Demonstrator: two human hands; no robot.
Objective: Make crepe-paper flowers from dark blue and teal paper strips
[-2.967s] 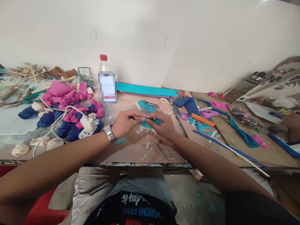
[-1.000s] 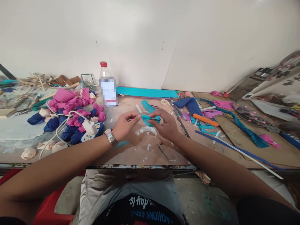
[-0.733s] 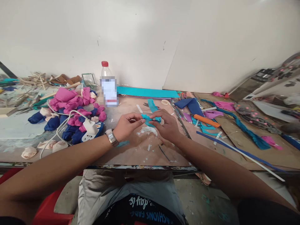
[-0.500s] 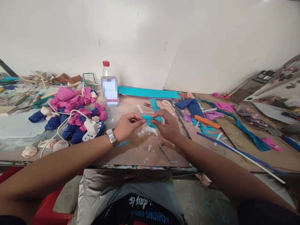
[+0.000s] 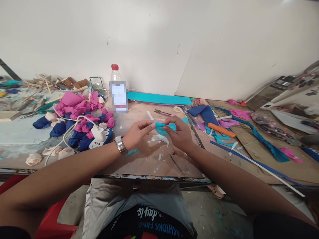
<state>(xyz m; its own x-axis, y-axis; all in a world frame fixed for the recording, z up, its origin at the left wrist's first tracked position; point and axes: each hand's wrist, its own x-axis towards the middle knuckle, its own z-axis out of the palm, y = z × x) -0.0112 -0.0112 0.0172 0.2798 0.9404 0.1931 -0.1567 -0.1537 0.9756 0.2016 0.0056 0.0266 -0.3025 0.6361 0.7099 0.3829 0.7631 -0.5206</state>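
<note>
A strip of turquoise crepe paper (image 5: pixel 159 125) is stretched between both my hands, just above the table. My left hand (image 5: pixel 138 134), with a metal watch on its wrist, pinches the strip's left end between thumb and forefinger. My right hand (image 5: pixel 178 132) pinches it farther right, and the rest of the strip trails behind those fingers. Below lies a whitish patch (image 5: pixel 159 139) on the table. Small white paper scraps (image 5: pixel 160 156) and a thin dark strip (image 5: pixel 175 162) are near my hands.
Pink, navy and cream paper flowers (image 5: pixel 72 103) heap at left beside a white plug (image 5: pixel 98 133) and cable. A red-capped bottle (image 5: pixel 115 71) stands behind a phone (image 5: pixel 119 97). An orange cutter (image 5: pixel 221 129), blue strips and a tape ring (image 5: pixel 177 109) lie right.
The strip's free end, which stood up behind my right hand, now lies lower and to the right. The part between my fingers looks narrower. Both hands still pinch it.
</note>
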